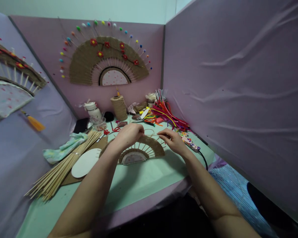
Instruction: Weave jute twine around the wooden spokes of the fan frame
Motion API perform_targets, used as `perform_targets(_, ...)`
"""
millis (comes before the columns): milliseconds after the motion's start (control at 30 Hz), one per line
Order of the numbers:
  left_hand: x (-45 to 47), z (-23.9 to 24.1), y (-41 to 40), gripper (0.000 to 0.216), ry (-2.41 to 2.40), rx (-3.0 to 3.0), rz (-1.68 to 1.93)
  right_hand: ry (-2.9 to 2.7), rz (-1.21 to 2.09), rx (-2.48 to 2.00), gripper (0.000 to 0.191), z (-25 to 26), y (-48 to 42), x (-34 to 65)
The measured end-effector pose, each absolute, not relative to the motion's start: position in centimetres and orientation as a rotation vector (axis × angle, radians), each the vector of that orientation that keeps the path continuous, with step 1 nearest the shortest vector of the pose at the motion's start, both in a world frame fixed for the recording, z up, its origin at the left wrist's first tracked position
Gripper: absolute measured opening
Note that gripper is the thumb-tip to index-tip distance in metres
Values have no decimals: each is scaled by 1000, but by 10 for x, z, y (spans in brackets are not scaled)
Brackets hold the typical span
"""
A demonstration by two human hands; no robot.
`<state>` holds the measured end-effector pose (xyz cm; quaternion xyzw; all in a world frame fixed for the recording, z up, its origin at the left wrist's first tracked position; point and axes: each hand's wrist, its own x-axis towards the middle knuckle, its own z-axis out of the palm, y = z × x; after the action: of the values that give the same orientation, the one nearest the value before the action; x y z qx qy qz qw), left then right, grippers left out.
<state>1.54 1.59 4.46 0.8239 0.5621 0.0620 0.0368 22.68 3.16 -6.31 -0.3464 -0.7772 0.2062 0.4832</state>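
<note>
A small fan of thin sticks and brown twine (152, 141) lies on the green-covered table, with a spotted white half-round piece (134, 158) at its base. Over the fan's upper edge my left hand (132, 134) is closed, its fingertips pinched at a thin strand of twine (149, 130). My right hand (173, 140) pinches the same strand by the fan's right side, thumb and forefinger together. A short loose loop of it shows between the hands. My left forearm covers the left part of the fan.
At left lie a bundle of sticks (64, 165), a white oval card (84, 163) and a patterned cloth (64, 147). Behind are red scissors (116, 129), a twine spool (119, 108) and coloured pipe cleaners (170, 114). A corded glue gun (191, 144) lies right; a large fan (83, 67) hangs behind.
</note>
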Motion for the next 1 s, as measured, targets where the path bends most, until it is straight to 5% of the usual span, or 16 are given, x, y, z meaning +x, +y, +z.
perform_targets(533, 13, 42, 14, 23, 1680, 2541, 266, -1888, 379, -787, 16, -93, 23, 230)
perform_targets(1000, -12, 75, -14, 23, 1511, 2348, 566, -1799, 1146, -708, 40, -48, 22, 256)
